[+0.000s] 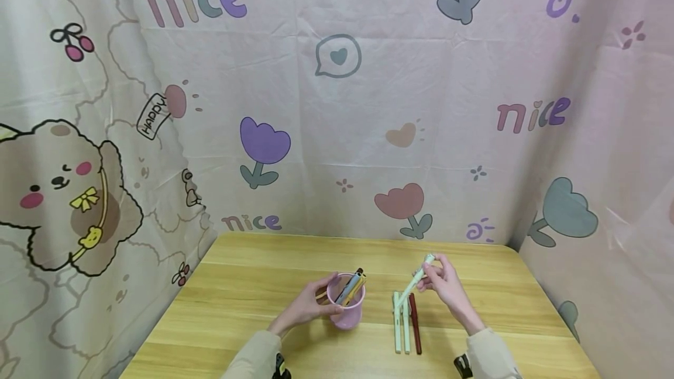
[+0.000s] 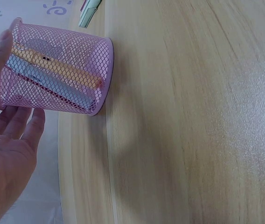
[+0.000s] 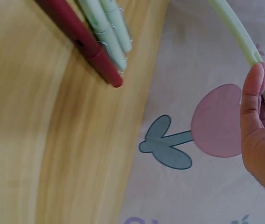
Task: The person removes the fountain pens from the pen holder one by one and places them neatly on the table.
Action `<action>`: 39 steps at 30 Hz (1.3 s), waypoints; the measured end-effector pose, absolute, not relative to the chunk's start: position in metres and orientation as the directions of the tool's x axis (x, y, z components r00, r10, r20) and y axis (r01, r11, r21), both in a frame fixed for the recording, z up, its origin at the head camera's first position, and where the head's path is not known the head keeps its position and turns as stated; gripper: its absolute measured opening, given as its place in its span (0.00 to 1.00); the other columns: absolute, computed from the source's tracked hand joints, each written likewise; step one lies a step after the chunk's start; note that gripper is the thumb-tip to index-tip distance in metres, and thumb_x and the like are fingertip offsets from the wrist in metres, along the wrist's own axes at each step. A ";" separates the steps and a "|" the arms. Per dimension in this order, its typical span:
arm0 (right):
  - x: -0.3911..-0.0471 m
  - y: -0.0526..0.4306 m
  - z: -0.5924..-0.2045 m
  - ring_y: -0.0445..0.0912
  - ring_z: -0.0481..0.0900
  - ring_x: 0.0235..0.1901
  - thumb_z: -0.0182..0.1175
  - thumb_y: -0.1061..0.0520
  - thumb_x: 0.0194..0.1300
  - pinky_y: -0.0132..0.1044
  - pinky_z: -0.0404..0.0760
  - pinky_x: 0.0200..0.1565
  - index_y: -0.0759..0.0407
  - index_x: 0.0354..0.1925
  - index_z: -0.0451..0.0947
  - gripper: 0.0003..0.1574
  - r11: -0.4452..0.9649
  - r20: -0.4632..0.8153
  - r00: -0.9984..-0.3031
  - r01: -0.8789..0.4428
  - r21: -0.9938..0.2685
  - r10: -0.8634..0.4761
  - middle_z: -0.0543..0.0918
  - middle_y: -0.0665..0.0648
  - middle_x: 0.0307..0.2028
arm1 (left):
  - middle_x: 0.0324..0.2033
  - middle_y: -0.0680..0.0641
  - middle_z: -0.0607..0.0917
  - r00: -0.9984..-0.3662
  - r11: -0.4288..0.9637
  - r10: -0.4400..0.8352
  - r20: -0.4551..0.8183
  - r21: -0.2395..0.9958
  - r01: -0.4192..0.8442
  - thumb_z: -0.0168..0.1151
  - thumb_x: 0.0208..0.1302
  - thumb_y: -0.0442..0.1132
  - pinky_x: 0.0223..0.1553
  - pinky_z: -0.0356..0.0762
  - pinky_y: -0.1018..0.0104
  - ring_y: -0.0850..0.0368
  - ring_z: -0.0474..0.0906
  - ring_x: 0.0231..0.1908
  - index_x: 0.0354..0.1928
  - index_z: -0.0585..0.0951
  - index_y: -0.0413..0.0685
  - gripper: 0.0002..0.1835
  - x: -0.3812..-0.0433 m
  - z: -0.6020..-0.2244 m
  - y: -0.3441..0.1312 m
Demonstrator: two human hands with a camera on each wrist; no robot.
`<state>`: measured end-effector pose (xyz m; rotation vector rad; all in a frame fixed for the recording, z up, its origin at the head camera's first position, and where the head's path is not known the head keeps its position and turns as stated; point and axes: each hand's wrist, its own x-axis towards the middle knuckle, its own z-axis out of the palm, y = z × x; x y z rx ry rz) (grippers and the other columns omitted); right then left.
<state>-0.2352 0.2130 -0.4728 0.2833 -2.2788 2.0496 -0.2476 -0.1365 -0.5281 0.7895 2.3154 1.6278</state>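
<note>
My left hand (image 1: 309, 304) holds a pink mesh pen cup (image 2: 53, 70) near its rim, thumb on one side and fingers on the other. Inside lean several pens, among them a yellow pen (image 1: 355, 291), a grey-blue pen (image 1: 347, 289) and a dark one. To the right, my right hand (image 1: 446, 286) pinches a light green pen (image 3: 237, 30) by its upper end, above the table. Its lower end slants down to the left, overlapping two light green pens (image 1: 397, 332) in the head view. Beside those lies a dark red pen (image 1: 416, 326).
Everything stands on a wood-grain table (image 1: 253, 285), the cup left of the row of loose pens. Behind the table's back edge and along both sides hangs a printed cloth (image 1: 326, 133) with flowers and lettering.
</note>
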 end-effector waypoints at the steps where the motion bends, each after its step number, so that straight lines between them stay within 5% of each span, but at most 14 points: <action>1: -0.235 0.214 -0.474 0.40 0.84 0.26 0.49 0.62 0.78 0.32 0.90 0.34 0.70 0.58 0.58 0.18 0.101 0.153 -0.983 -0.162 -0.982 -0.099 0.88 0.61 0.36 | 0.74 0.27 0.61 -0.837 0.251 0.531 0.134 0.918 0.306 0.73 0.60 0.37 0.71 0.71 0.48 0.28 0.64 0.70 0.75 0.56 0.30 0.47 -0.248 -0.528 -0.136; 20: -0.238 0.236 -0.507 0.42 0.77 0.25 0.54 0.64 0.74 0.31 0.85 0.30 0.73 0.70 0.60 0.32 0.239 0.024 -0.997 -0.041 -0.970 -0.076 0.84 0.59 0.34 | 0.73 0.28 0.62 -0.839 0.243 0.524 0.145 0.919 0.311 0.73 0.59 0.37 0.71 0.71 0.49 0.29 0.66 0.70 0.75 0.57 0.31 0.48 -0.249 -0.531 -0.136; 28: -0.238 0.240 -0.522 0.40 0.75 0.24 0.54 0.63 0.74 0.29 0.84 0.28 0.72 0.71 0.62 0.31 0.287 -0.024 -0.999 0.009 -0.958 -0.049 0.82 0.59 0.32 | 0.73 0.28 0.63 -0.835 0.239 0.527 0.158 0.915 0.324 0.73 0.59 0.37 0.70 0.71 0.48 0.28 0.66 0.70 0.75 0.57 0.30 0.48 -0.250 -0.532 -0.137; 39: -0.238 0.245 -0.536 0.39 0.73 0.20 0.54 0.65 0.73 0.27 0.78 0.20 0.82 0.66 0.62 0.30 0.327 -0.008 -0.986 -0.048 -0.944 -0.168 0.79 0.58 0.28 | 0.73 0.28 0.62 -0.835 0.238 0.530 0.149 0.919 0.315 0.73 0.60 0.37 0.71 0.71 0.47 0.28 0.66 0.70 0.75 0.57 0.30 0.47 -0.250 -0.532 -0.137</action>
